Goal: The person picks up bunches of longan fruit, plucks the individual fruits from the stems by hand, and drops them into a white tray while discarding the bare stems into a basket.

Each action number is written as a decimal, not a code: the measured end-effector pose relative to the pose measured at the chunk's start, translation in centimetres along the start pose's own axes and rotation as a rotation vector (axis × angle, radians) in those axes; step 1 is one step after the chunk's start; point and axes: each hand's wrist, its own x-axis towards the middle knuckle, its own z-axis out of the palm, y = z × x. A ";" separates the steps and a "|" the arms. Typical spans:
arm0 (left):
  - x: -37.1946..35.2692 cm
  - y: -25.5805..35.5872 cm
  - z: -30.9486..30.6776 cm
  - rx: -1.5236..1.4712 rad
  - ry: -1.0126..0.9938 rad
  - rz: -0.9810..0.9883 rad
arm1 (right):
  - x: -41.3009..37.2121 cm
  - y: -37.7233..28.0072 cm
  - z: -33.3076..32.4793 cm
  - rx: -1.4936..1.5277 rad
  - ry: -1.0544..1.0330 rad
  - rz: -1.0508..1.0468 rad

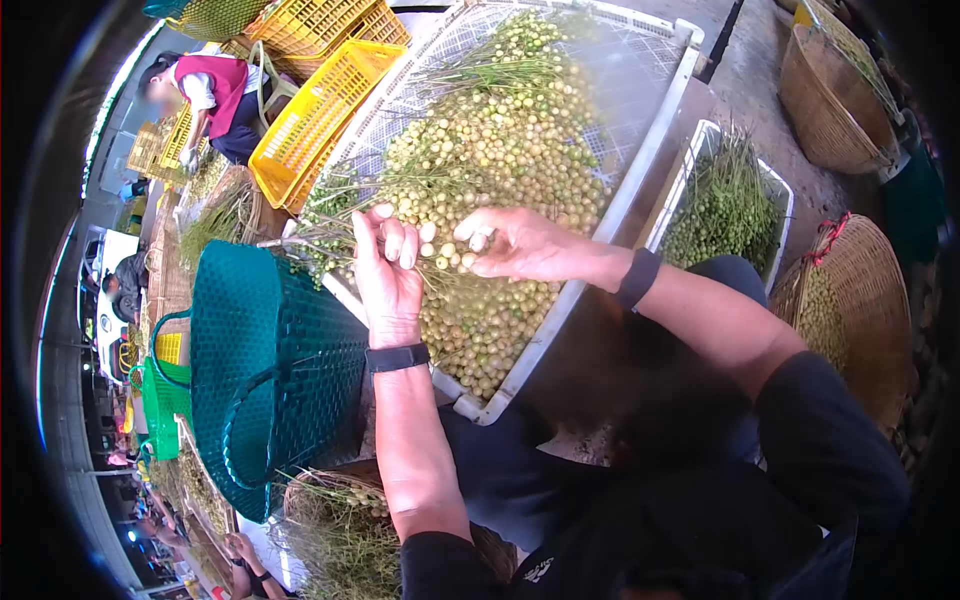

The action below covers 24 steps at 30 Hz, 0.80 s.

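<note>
A heap of small round yellow-green fruits [480, 150] with thin stems lies in a white mesh-bottomed tray [640, 150] in front of me. My left hand [388, 265] is over the near-left part of the heap, palm up, its fingers curled around a sprig of fruit whose stem is mostly hidden. Facing it, my right hand [520, 243] is closed in a pinch, thumb and fingertips at the fruits between the two hands. What exactly lies inside that pinch is too small to make out. Dark bands circle both wrists.
Left of the tray stands a teal woven basket [280, 370], with yellow crates [320, 120] beyond. At right are a white bin [785, 215] of green stems and wicker baskets [840, 110]. A person in a red vest [235, 90] works at far left. Cut stems [340, 540] lie at bottom.
</note>
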 end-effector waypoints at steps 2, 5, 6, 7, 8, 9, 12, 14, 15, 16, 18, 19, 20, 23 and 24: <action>-0.2 -0.2 -0.1 0.008 0.027 -0.032 | 0.3 0.5 0.6 -0.289 0.083 -0.241; 0.0 -0.4 0.7 0.002 0.020 -0.012 | 0.8 1.0 1.3 -0.278 0.161 -0.280; 0.0 -0.6 0.7 0.002 0.022 -0.013 | 0.9 0.9 1.5 -0.331 0.205 -0.313; -0.1 -0.7 0.7 0.042 0.002 -0.013 | 0.9 0.8 1.7 -0.330 0.204 -0.312; -0.1 -0.8 0.8 0.081 -0.019 -0.014 | 0.8 0.7 1.8 -0.354 0.208 -0.331; -0.2 -1.1 0.6 0.065 -0.005 -0.002 | 0.8 0.6 1.8 -0.379 0.212 -0.350; -0.4 -1.1 -0.2 0.055 0.024 0.021 | 1.4 1.4 2.2 -0.070 0.212 -0.306; -0.4 -0.7 -0.6 0.035 0.105 0.043 | 0.7 -1.5 1.0 0.044 0.157 -0.119; -0.5 -0.2 -1.0 -0.030 0.058 0.026 | 0.4 -2.5 0.2 0.149 0.099 0.073; -0.6 0.3 -1.4 -0.095 0.010 0.009 | 0.7 -2.1 -0.3 0.149 0.101 0.073; -0.8 0.6 -1.6 -0.178 0.020 -0.034 | 1.3 -1.1 -1.0 0.596 0.048 0.052; -1.0 0.8 -1.4 -0.213 -0.059 -0.077 | 1.4 -0.9 -1.1 0.565 0.040 0.057; -1.2 0.9 -1.2 -0.248 -0.135 -0.121 | 1.6 -0.6 -1.0 0.566 0.045 0.061; -1.3 0.2 -0.9 -0.359 -0.154 -0.180 | 1.6 -0.8 0.2 0.262 -0.141 0.113; -1.2 0.1 -0.9 -0.411 -0.197 -0.211 | 1.5 -0.7 0.4 0.264 -0.142 0.116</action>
